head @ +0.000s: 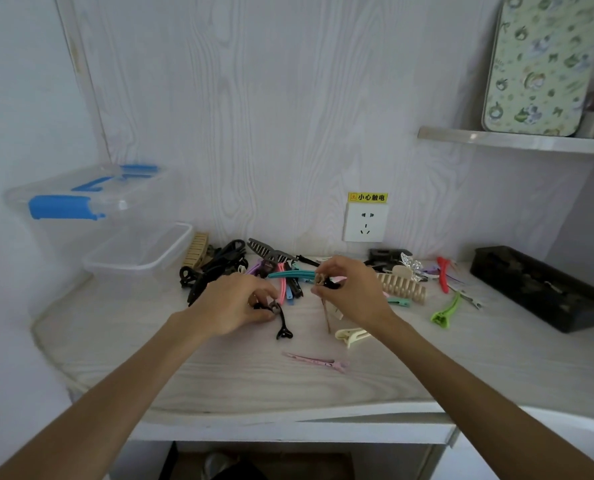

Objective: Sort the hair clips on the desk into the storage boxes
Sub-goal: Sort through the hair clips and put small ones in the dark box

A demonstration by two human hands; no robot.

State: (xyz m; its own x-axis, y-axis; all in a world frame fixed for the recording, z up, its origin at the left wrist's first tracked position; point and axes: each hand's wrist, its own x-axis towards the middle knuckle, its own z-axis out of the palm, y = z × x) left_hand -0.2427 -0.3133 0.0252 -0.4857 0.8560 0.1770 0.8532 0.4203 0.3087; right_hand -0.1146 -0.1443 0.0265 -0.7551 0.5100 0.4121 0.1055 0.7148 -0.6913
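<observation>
Several hair clips of many colours lie scattered along the back of the pale wooden desk (pixel 219 375). My left hand (pixel 233 303) pinches a black clip (pixel 283 323) whose tail rests on the desk. My right hand (pixel 351 289) holds a small bundle of clips (pixel 323 280), among them a teal one (pixel 292 274) and a thin brown one hanging down. A cream clip (pixel 352 336) and a pink clip (pixel 316 360) lie nearer me. An open clear storage box (pixel 143 261) stands at the left, beside a lidded clear box with blue latches (pixel 66 206).
A black box (pixel 538 289) sits at the right end of the desk. A wall socket (pixel 365 223) is behind the clips. A shelf (pixel 517 142) at the upper right carries a patterned tin. A green clip (pixel 444 313) and a beige claw clip (pixel 403 287) lie to the right.
</observation>
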